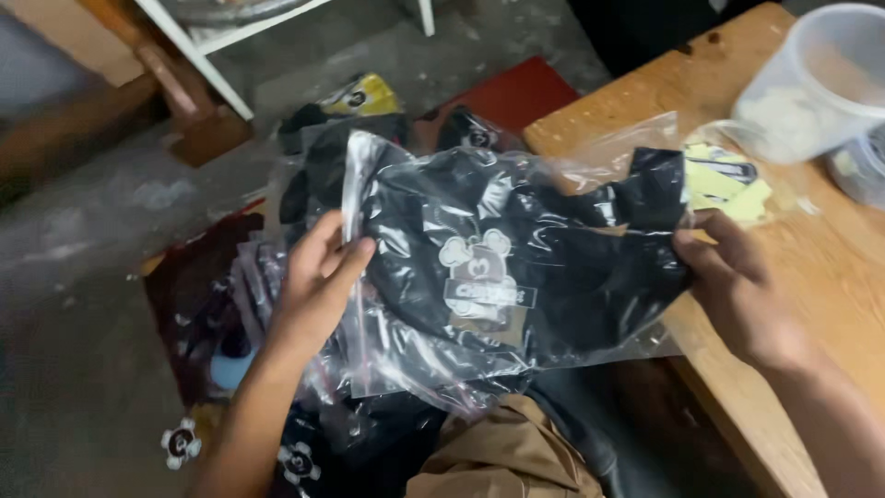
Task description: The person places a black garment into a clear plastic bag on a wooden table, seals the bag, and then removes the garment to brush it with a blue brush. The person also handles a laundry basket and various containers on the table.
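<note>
Your left hand (318, 286) and right hand (737, 286) hold one clear bag (498, 277) between them, above the near corner of a wooden table (830, 277). The left hand's fingers are closed on the bag's sealed edge, thumb on top; the right hand's are pinched on the opposite edge, where the plastic bunches. Inside lies one folded black garment (553, 267) with a pale printed emblem (479, 281) at its middle. The print is blurred and glare on the plastic breaks up the fabric's outline, so its folds cannot be traced.

Below your grip lies a heap of similar bagged dark garments (277, 277). They overlap, and the held bag covers most of them, so they cannot be counted. Two small round emblems (180, 443) show near your left forearm, and a tan cloth (498, 456) lies under the bag, cut off by the lower edge.

Beyond your right hand, a small clear pouch of yellow tags (724, 180) rests on the table, partly hidden by the bag's corner. Farther out stand two translucent tubs (820, 83), the second cut off at the right edge, its contents unclear. Beyond your left hand, a yellow package (364, 95) pokes out of the heap, and a white frame (198, 60) stands on the grey floor.
</note>
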